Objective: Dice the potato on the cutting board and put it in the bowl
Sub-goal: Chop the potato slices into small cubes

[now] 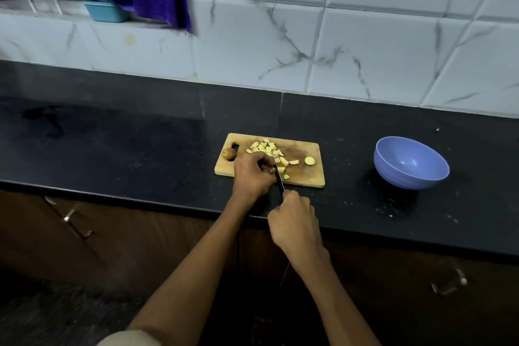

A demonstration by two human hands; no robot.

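right hand [295, 222] grips knife [279, 178], left hand [252, 174] pinches potato at board's [311, 177] near edge, bowl [411, 163] well apart

Cutting board [306, 177] on counter [140, 149], near its front edge. Potato pieces [265, 147] piled at board's back middle, 1 round slice [309, 160] right of them, potato end [229, 153] at left edge. Bowl [411, 163] on counter, right of board, apart.

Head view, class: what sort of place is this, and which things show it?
Most likely a home kitchen: a dark countertop under marbled wall tiles, a wooden cutting board with diced potato, and a blue bowl.
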